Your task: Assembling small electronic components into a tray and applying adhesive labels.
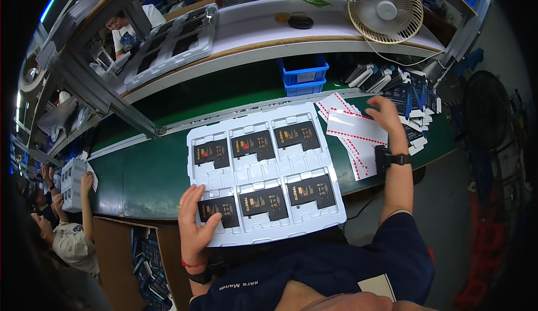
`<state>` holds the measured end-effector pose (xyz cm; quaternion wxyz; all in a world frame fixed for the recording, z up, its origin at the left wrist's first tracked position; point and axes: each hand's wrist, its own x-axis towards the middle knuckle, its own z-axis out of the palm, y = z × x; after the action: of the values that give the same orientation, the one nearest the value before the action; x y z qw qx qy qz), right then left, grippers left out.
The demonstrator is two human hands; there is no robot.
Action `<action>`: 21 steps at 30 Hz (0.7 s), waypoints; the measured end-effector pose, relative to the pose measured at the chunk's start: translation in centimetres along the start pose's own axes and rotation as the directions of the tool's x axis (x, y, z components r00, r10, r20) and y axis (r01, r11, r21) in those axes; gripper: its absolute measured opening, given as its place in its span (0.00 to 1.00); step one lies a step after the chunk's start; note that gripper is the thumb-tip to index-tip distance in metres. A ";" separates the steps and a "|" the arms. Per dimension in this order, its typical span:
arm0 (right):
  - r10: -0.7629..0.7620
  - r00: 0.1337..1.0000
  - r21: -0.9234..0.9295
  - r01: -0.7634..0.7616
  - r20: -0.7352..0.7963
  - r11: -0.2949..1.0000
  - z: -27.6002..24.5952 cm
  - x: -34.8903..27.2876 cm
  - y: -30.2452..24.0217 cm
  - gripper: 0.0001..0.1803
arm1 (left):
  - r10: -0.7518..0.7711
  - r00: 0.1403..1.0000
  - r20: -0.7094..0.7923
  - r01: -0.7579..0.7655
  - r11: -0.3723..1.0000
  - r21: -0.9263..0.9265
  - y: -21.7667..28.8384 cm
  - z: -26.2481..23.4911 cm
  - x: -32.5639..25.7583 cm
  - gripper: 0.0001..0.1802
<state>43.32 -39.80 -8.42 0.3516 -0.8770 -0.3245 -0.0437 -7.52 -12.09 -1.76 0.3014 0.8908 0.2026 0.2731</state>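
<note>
In front of me a pale plastic tray (269, 173) holds several flat black batteries in moulded pockets. Two in the far row, the far-left battery (212, 153) and the middle one (254, 145), bear a small red dot. My left hand (196, 221) rests open on the tray's near-left corner. Its fingers lie along the left edge, and the thumb reaches over the near-left battery (221, 210), partly hiding it. Over the white sticker sheets (356, 126) with red dots along their edges, my right hand (384, 114) has bent fingers with a gap between them. Nothing shows in it.
Flat dark-blue and white boxes (412, 95) lie piled at the far right of the green bench (140, 173). Blue bins (302, 75) stand beneath the shelf, which bears a fan (385, 11) and more trays (174, 42). A carton (126, 255) stands lower left; other people work at left.
</note>
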 end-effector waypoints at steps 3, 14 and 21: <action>-0.077 0.993 -0.048 0.082 0.087 0.996 3.7 1.3 -3.2 0.17 | -0.017 1.000 -0.015 0.017 1.000 -0.003 0.3 -0.1 0.0 0.36; -0.099 0.990 -0.269 0.122 0.097 0.955 8.5 1.1 -7.5 0.07 | 0.001 0.999 -0.049 -0.002 1.000 -0.015 0.2 -0.1 0.0 0.30; -0.261 0.964 -0.106 0.254 -0.060 0.962 9.5 1.0 -5.3 0.04 | 0.021 0.999 -0.046 -0.023 0.999 -0.035 0.2 0.0 0.4 0.27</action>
<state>39.45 -30.25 -12.15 0.3118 -0.8412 -0.4200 -0.1370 -7.19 -11.97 -1.47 0.3093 0.8811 0.1947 0.3003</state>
